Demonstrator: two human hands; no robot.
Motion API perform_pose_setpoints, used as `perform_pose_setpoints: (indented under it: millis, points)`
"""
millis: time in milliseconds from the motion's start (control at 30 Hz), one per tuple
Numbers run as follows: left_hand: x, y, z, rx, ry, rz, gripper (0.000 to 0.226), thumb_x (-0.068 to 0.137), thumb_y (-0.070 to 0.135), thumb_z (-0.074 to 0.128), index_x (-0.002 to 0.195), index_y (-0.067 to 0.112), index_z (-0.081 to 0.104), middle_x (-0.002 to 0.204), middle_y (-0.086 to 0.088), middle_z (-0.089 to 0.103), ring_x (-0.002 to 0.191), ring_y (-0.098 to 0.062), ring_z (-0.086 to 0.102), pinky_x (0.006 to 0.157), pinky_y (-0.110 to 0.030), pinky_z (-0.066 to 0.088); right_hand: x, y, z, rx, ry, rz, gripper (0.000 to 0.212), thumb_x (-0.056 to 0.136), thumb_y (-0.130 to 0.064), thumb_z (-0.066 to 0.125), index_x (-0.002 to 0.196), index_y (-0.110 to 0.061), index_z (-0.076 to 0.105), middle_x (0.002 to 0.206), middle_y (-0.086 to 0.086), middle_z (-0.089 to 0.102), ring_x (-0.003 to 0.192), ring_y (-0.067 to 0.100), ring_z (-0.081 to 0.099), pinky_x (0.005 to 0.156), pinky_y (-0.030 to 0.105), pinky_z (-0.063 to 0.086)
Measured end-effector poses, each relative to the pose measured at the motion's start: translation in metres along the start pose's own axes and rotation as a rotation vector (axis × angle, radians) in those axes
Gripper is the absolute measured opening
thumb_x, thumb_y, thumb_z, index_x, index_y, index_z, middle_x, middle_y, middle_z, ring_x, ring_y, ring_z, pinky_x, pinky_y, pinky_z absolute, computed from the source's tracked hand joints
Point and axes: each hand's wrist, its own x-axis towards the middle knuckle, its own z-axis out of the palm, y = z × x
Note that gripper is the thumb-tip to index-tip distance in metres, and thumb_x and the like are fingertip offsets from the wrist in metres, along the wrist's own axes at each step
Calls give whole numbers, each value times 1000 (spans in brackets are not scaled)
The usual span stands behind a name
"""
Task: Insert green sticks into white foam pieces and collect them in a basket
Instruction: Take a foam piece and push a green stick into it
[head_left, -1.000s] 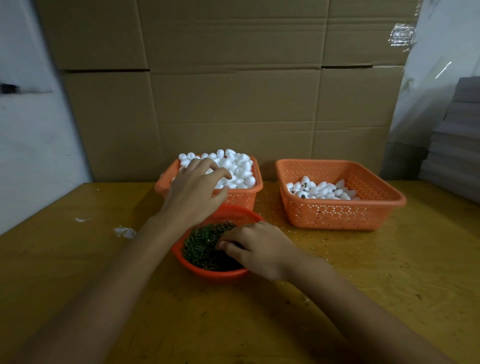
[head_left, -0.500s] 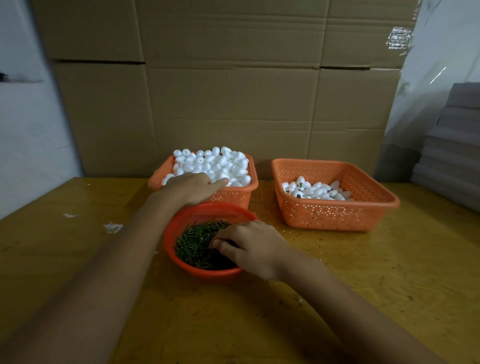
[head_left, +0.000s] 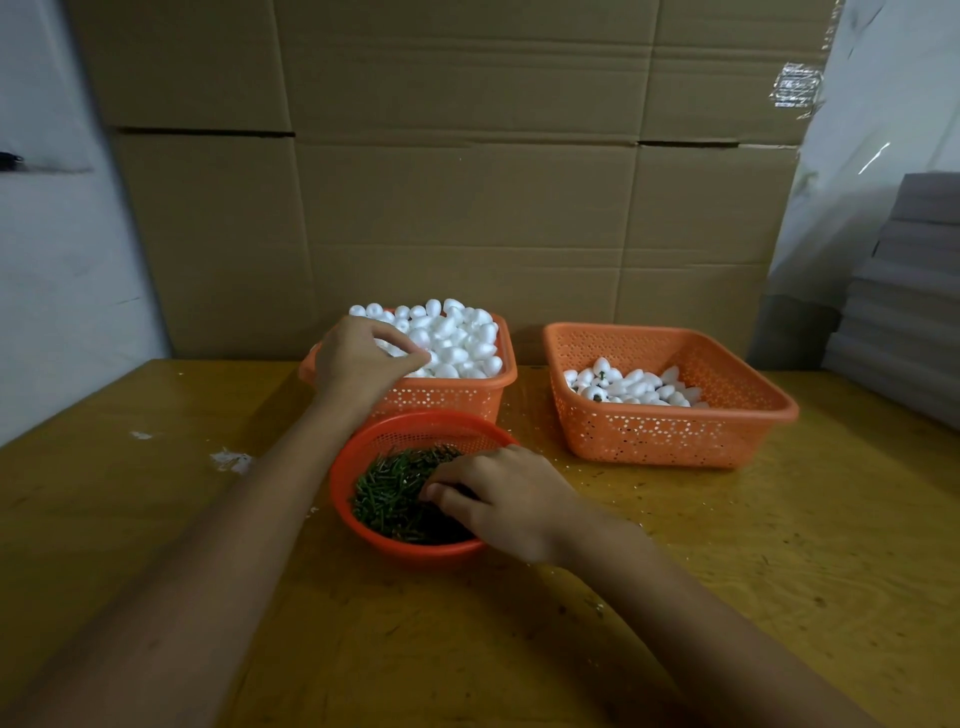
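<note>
Left hand (head_left: 358, 358) curled over white foam pieces (head_left: 457, 338) heaped in the 12 o'clock basket (head_left: 441, 397), right hand (head_left: 504, 499) down among green sticks (head_left: 395, 493) in the red bowl (head_left: 415, 552), either grip unclear, collecting basket (head_left: 660, 436) at 2 o'clock, cardboard boxes (head_left: 467, 208) behind the bench (head_left: 779, 571).
</note>
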Motion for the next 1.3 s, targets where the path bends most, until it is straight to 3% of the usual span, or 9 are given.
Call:
perform_pose_setpoints:
  millis: [67,200,333,467,600,733,967,1167,1300]
  points:
    - [-3,-1,-2,-97,99,-30,21,71,38,94,70,25,78,80,-1,76,90,-25,74,84,-41,59,0,-1,0,-8,4,-1,36,110,-47,41,122,-31,71,110,-2,76,102,23,68,82,37,50]
    - [-6,1,-4,-184,154,-27,30,71,37,88,62,17,67,70,5,71,82,-23,73,84,-47,60,-1,1,-2,2,5,-5,36,110,-47,41,121,-30,72,110,-1,75,102,23,67,81,37,50]
    - [-12,4,-6,-274,120,9,32,71,33,83,81,19,56,78,5,70,81,-25,73,86,-52,59,0,1,0,-1,8,-13,36,110,-47,42,122,-30,71,111,-1,75,104,24,68,83,37,50]
    - [-31,1,-11,-400,76,103,32,82,10,85,106,15,64,92,2,75,79,-12,74,80,-41,63,3,2,-2,-1,-24,-26,35,109,-48,46,132,-34,68,123,-3,74,114,23,66,91,36,48]
    - [-53,-1,-18,-363,-108,233,26,82,-1,84,99,12,70,100,3,74,77,-9,78,73,-24,62,4,4,0,5,-25,-33,32,106,-46,52,132,-36,68,129,-6,72,119,21,65,93,36,47]
    - [-58,1,-24,-380,-272,224,31,79,-9,85,97,13,71,92,3,79,80,-15,80,76,-26,64,4,5,0,41,-27,-46,33,103,-46,60,132,-32,69,134,-7,67,123,18,61,97,37,47]
    - [-63,-4,-23,-438,-511,201,36,76,-14,84,101,10,79,117,-4,72,93,-22,80,86,-29,64,6,10,-3,278,20,-22,14,94,-30,77,108,-32,79,112,-16,73,104,3,63,93,37,52]
    - [-61,-7,-26,-487,-504,205,37,83,-1,84,114,18,78,115,3,78,99,-19,79,90,-29,62,5,14,-1,402,90,-31,12,90,-20,82,98,-29,81,97,-16,78,93,-6,67,85,17,51]
    - [-61,-11,-27,-516,-496,203,54,81,-1,86,125,25,68,113,1,77,99,-19,79,89,-26,61,6,15,1,451,150,-11,11,90,-19,83,96,-28,79,91,-16,76,90,-6,68,84,19,52]
